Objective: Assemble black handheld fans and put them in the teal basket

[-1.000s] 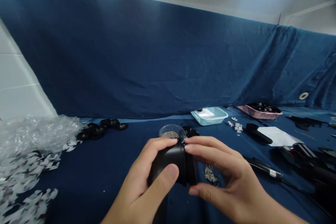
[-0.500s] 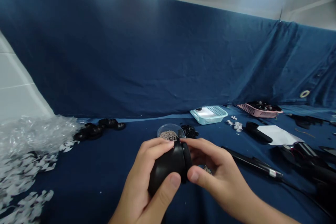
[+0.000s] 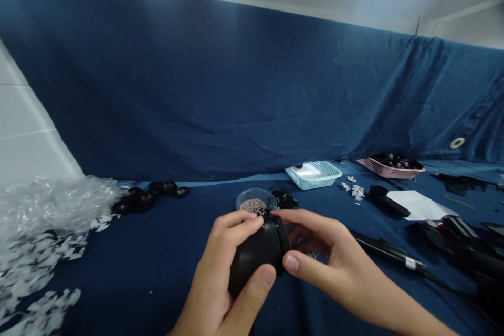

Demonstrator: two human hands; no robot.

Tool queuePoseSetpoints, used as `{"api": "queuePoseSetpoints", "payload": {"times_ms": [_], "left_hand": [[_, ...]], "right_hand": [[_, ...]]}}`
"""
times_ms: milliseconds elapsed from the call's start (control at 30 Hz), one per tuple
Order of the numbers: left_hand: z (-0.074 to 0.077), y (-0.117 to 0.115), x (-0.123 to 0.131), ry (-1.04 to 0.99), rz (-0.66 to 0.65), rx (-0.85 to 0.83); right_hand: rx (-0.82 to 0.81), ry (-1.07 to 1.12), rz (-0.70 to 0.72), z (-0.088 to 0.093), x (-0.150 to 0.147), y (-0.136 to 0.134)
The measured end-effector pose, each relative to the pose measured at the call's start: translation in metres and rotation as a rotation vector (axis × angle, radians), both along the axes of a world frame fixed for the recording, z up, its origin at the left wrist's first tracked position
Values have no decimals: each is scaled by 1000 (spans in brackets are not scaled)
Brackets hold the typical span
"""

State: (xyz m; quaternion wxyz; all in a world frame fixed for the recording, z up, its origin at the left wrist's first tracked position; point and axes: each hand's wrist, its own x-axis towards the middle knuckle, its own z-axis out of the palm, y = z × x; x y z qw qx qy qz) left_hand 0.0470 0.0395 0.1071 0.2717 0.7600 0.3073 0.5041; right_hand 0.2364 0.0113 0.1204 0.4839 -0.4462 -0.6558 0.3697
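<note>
Held up over the blue cloth is a black rounded housing with a narrower ring-shaped cap at its right end. My left hand wraps the rounded body, its thumb in front and fingers over the top. Around the ring sit the thumb and forefinger of my right hand; its other fingers curl behind, partly hidden. Just beyond my hands stands a clear round tub with small metallic screws in it. A heap of small black parts lies beside the tub.
Clear plastic wrap, white cut pieces and black round parts lie at left. At the back stand a light-blue basket and a pink basket. A black corded tool and white paper lie at right.
Both hands and the black housing have shifted slightly right and down in the picture. The grip on the body and ring looks the same.
</note>
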Motion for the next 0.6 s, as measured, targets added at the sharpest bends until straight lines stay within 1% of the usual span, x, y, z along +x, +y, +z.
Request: {"api": "queuePoseSetpoints", "payload": {"times_ms": [33,100,200,300,367,400,433,500,567,600], "left_hand": [[0,-1,0,-4,2,-11],[2,-3,-1,-24,1,-57],[6,-5,-4,-67,-10,-188],[12,-4,-6,-133,-72,-460],[17,-1,-7,-170,-160,-646],[19,0,-7,-179,-206,-711],[20,1,-7,-184,-240,-753],[20,1,-5,-187,-264,-765],[15,-1,-2,-182,-223,-679],[13,-2,0,-173,-186,-590]], "right_hand": [[37,-14,23,1,1,-1],[165,-51,55,1,3,-2],[374,-215,68,2,8,1],[621,-427,123,3,18,6],[790,-564,222,4,25,9],[848,-625,262,5,28,10],[879,-675,280,5,30,11],[855,-698,236,4,29,10],[724,-559,106,0,21,8],[615,-448,37,-2,16,7]]}}
